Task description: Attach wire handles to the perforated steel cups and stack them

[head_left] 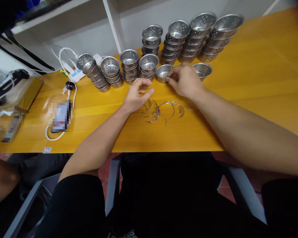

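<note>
My right hand (186, 79) pinches the rim of a small perforated metal cup (163, 73), which rests on the yellow table. Just right of that hand, partly behind it, is another single cup (204, 70). My left hand (138, 94) hovers with fingers apart and holds nothing, in front of a short stack of perforated cups (149, 64). Below and between both hands lies a loose heap of thin curved metal wires (155, 112). A few more curved wires (178, 109) lie to its right, one running partly under my right forearm.
Stacked perforated cups (110, 69) line the back of the table (263, 99), with taller, wider stacks (201, 36) at right. A power strip (76, 75), white cable and blurred phone-like object (61, 117) lie left. Another person's arm (2, 178) shows at the lower left.
</note>
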The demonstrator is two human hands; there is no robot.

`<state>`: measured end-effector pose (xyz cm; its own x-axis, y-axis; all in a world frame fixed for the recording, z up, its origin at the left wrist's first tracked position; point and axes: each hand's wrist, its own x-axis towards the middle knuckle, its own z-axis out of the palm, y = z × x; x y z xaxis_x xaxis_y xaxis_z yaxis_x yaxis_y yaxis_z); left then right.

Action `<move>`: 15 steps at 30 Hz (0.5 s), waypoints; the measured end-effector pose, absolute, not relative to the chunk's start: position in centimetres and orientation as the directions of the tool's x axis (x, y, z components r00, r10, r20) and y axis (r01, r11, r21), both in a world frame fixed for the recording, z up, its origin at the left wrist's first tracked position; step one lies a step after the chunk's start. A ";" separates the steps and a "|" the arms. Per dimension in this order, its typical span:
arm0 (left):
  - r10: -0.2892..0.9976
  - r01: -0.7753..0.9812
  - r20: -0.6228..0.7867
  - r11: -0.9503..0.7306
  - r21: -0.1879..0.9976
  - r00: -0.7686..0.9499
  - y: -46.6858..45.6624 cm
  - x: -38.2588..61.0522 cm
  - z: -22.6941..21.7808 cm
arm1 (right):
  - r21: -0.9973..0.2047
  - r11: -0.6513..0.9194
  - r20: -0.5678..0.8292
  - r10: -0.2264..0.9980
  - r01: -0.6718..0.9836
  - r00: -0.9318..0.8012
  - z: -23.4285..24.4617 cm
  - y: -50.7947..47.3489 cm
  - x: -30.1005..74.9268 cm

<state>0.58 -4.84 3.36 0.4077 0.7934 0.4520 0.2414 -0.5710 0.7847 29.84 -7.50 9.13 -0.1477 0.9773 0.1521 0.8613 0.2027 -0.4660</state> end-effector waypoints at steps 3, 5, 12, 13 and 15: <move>0.789 0.241 0.455 -0.576 0.781 0.413 -5.0 0.6 3.5 | -0.465 0.191 0.130 0.981 0.864 -0.146 10.0 -7.7 29.4; 0.792 0.250 0.452 -0.575 0.779 0.412 -5.1 0.6 3.6 | -0.445 0.198 0.184 0.975 0.873 -0.127 11.0 -8.2 29.6; 0.791 0.266 0.454 -0.580 0.770 0.411 -5.2 0.6 3.4 | -0.257 -0.080 0.364 0.915 0.963 0.173 14.0 -9.7 33.2; 0.792 0.264 0.454 -0.578 0.772 0.409 -5.1 0.6 3.4 | -0.239 -0.138 0.308 0.928 0.961 0.209 13.9 -9.5 33.9; 0.795 0.256 0.452 -0.573 0.779 0.404 -5.0 0.6 3.4 | -0.217 -0.197 0.158 0.959 0.956 0.234 13.2 -8.8 35.1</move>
